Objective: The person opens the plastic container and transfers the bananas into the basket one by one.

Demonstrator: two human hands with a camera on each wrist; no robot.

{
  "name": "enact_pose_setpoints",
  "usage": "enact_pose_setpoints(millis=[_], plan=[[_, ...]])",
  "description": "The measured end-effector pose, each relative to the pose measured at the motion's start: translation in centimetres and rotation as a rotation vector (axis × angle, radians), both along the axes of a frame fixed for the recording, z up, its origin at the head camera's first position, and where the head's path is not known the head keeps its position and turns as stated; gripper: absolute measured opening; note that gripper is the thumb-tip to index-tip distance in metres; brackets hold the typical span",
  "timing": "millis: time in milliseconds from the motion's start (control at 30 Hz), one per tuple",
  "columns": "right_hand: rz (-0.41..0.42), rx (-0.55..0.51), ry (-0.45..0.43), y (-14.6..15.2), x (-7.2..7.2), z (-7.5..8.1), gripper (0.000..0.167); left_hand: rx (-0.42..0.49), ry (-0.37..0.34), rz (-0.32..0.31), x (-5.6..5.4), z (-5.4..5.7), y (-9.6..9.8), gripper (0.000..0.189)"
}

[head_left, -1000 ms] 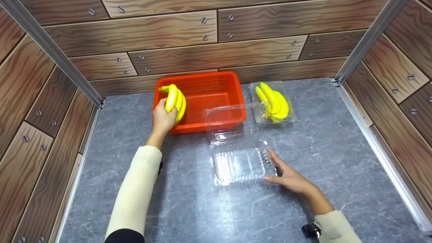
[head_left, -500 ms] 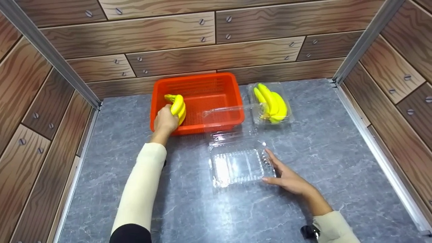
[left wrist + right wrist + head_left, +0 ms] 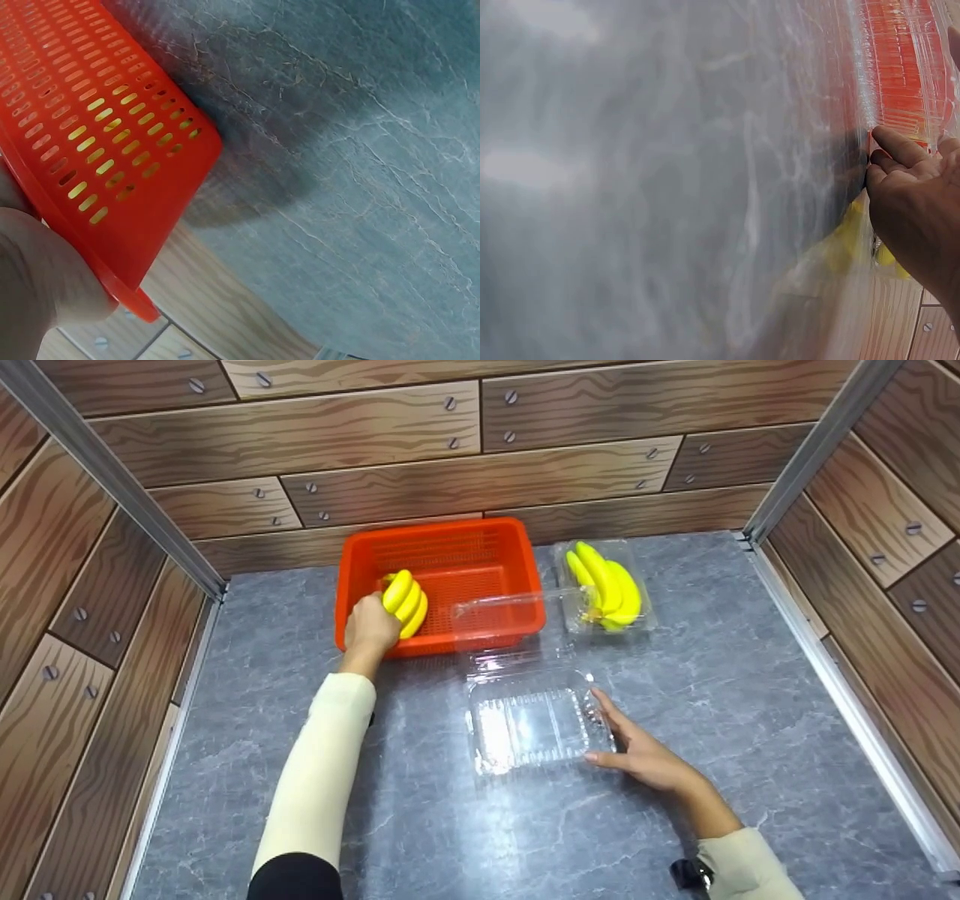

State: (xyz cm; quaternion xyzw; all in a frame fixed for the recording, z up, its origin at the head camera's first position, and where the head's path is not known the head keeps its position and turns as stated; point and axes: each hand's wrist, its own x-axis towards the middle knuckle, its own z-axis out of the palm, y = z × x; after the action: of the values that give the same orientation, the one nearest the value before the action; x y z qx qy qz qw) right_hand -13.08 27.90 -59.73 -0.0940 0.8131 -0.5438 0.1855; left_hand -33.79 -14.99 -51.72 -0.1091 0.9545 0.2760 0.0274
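Observation:
Inside the red slotted basket (image 3: 480,577), my left hand (image 3: 371,624) holds a bunch of yellow bananas (image 3: 407,604) at its left side. The fingertips are hidden. In the left wrist view, yellow shows through the basket wall (image 3: 172,217), and part of the hand (image 3: 45,277) is at the rim. A clear plastic clamshell box (image 3: 532,727) lies with its lid raised, overlapping the basket's front right corner. My right hand (image 3: 641,754) touches the box's right edge, thumb and fingers spread. The right wrist view shows that hand (image 3: 919,195) with its fingers extended against clear plastic.
Right of the basket stands a second clear box (image 3: 649,619) holding another banana bunch (image 3: 611,589). Wood-patterned walls (image 3: 390,427) bound the grey marbled tabletop (image 3: 750,682) at the back and both sides.
My left hand has lowered the bananas into the basket, and the bunch has turned so its fruits fan to the right. The right hand and the near box stay put.

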Motion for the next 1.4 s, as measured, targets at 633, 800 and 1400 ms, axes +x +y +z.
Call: enact_pose_setpoints(millis=[633,800,1400], plan=[[0.010,0.017,0.023,0.1,-0.4,0.0,0.108,0.055,0.325,-0.013,0.6,-0.7,-0.1,0.053],[0.012,0.023,0.025,0.1,-0.6,0.0,0.108,0.100,0.481,-0.072,2.2,-1.0,0.6,0.048],[0.008,-0.014,0.011,0.2,-0.2,-0.1,0.109,0.413,0.727,-0.181,13.4,-4.4,3.0,0.018]])
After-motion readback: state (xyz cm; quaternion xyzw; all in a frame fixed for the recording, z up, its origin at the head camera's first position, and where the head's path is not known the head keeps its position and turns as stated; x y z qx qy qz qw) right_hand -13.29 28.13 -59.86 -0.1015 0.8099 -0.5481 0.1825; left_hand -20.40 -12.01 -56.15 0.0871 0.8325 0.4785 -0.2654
